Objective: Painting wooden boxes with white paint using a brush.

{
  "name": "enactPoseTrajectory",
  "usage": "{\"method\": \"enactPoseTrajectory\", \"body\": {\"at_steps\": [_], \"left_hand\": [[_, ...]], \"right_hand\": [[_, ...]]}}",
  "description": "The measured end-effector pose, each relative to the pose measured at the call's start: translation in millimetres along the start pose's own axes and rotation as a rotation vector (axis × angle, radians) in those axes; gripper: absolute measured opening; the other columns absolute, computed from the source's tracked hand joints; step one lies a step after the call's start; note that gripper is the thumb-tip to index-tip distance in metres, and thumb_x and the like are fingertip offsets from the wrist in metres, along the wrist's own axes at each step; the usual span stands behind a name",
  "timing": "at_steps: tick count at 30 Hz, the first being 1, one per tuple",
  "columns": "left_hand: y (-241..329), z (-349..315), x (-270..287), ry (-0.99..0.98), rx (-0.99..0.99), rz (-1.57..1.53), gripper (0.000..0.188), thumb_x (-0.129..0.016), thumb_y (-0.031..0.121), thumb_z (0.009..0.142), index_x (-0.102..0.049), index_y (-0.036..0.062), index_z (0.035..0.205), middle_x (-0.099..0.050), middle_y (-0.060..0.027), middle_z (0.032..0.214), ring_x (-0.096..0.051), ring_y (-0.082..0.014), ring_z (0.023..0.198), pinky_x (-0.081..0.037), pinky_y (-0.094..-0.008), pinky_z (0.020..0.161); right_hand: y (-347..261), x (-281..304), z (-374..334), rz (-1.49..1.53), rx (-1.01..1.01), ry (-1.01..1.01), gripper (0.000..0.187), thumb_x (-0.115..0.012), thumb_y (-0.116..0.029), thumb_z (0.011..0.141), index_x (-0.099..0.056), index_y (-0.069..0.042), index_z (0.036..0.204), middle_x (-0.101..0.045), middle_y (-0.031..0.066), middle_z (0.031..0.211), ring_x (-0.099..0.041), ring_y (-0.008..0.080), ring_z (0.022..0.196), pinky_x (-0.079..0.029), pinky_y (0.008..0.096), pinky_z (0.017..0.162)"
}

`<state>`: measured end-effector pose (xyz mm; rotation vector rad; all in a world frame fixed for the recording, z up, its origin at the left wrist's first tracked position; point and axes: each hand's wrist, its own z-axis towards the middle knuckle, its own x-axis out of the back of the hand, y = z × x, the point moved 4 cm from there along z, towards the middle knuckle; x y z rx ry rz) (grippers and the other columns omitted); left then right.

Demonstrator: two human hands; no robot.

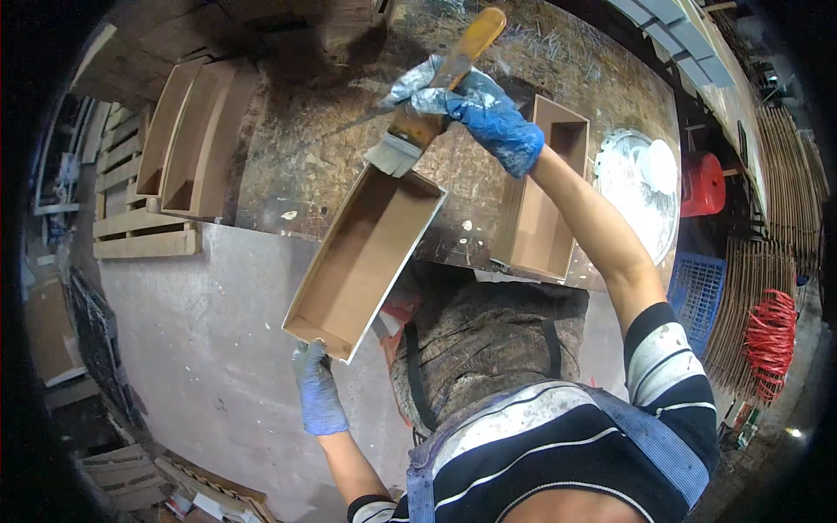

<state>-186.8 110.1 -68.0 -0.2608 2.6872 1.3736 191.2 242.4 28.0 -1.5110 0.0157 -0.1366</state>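
Note:
My left hand point(317, 388), in a pale blue glove, is closed on the near end of a long open box point(359, 270), brown inside with whitish outer edges. The box is tilted, its far end over the table edge. My right hand point(484, 112), in a blue glove smeared white, grips a wide paintbrush point(424, 122) with an orange-yellow handle. Its pale bristles are at the box's far end; whether they touch it I cannot tell. A thin dark strip point(359, 120) juts out left from my right hand; its kind is unclear.
The worn, stained table point(301, 148) bears a second long box point(547, 213) right of the held one and more boxes point(196, 139) at left. A white-coated round tray point(629, 187) lies at right, near a red container point(700, 185), a blue crate point(697, 296) and red cord point(771, 344). Pallets point(144, 235) stand left.

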Motion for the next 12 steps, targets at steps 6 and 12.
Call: {"method": "enactPoseTrajectory", "body": {"at_steps": [6,12], "left_hand": [[-5,2,7,-0.02,0.009,0.02,0.037,-0.059,0.021,0.074,-0.049,-0.002,0.102,-0.051,-0.0061,0.094,-0.051,-0.0129,0.086,-0.041,-0.0256,0.076],[-12,5,10,-0.069,0.009,0.011,0.061,-0.06,0.023,0.075,-0.035,-0.0052,0.123,-0.047,-0.0101,0.111,-0.046,-0.0165,0.102,-0.036,-0.0296,0.09]], "right_hand": [[-12,27,-28,-0.076,-0.069,-0.113,0.03,-0.064,-0.026,0.076,-0.059,-0.007,0.098,-0.061,0.0032,0.093,-0.054,0.0135,0.088,-0.042,0.0287,0.081],[-7,26,-30,-0.052,-0.051,-0.054,0.035,-0.065,-0.029,0.076,-0.059,-0.007,0.103,-0.061,0.0084,0.096,-0.054,0.0166,0.092,-0.041,0.028,0.085]]}}
